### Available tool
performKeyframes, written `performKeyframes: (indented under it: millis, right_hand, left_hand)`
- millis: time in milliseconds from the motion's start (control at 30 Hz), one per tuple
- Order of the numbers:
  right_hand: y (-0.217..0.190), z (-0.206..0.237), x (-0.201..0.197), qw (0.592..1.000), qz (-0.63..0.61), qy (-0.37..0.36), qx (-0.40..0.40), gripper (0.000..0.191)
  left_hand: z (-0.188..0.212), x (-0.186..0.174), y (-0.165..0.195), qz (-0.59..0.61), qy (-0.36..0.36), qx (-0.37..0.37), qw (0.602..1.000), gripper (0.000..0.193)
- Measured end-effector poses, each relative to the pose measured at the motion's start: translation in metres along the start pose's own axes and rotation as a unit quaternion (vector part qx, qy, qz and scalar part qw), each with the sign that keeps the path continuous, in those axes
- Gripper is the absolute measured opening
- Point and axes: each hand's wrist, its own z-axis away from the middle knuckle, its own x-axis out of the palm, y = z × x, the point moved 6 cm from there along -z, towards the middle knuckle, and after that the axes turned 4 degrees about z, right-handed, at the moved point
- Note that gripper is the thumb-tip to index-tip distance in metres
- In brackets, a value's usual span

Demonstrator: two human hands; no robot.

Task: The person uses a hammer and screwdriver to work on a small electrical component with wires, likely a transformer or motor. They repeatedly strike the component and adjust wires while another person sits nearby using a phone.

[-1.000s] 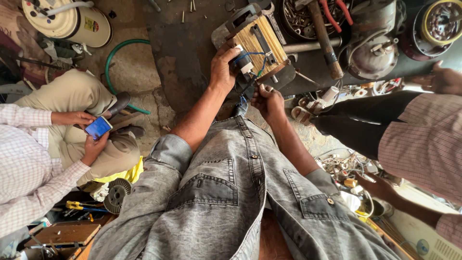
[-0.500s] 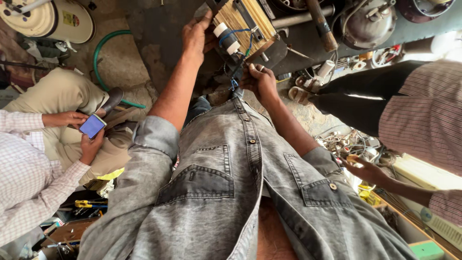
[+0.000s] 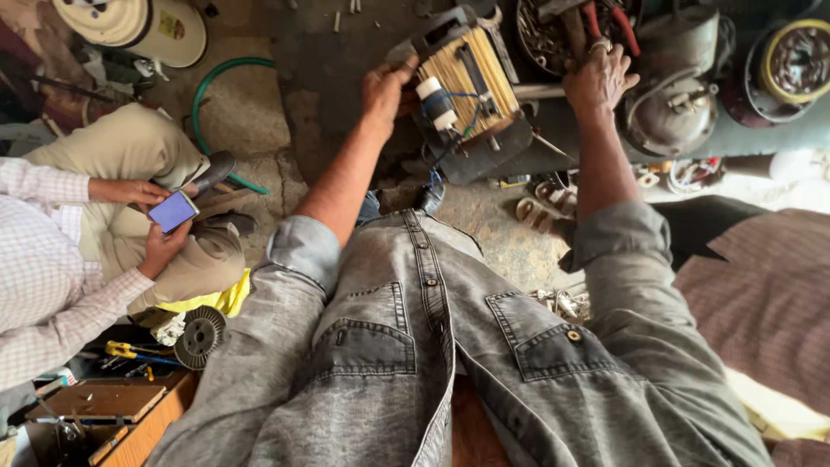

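The left hand [image 3: 386,86] closes its fingers on the near edge of a yellow winding block [image 3: 471,82] set on a dark base on the floor, probably steadying it. The right hand [image 3: 598,78] reaches away to a tub of red-handled tools [image 3: 575,26], fingers spread on its rim, gripping nothing I can see. Beside them, a seated person holds a phone [image 3: 172,210].
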Motion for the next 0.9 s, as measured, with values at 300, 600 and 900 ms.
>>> performKeyframes:
  millis: [300,600,900]
  right_hand:
    - [-0.026,-0.022,0.003,0.999,-0.016,-0.011,-0.028,0.037]
    - [-0.068,0.105,-0.076,0.815,-0.555,-0.05,0.159,0.031]
    - [-0.224,0.221,-0.068,0.819,-0.487,-0.087,0.292,0.037]
  left_hand:
    - [-0.023,-0.012,-0.004,0.058,-0.034,-0.095,0.993,0.067]
    - [-0.11,0.035,0.02,-0.054,-0.288,0.122,0.948,0.073]
    - [-0.153,0.069,-0.009,-0.043,-0.359,0.065,0.93,0.07]
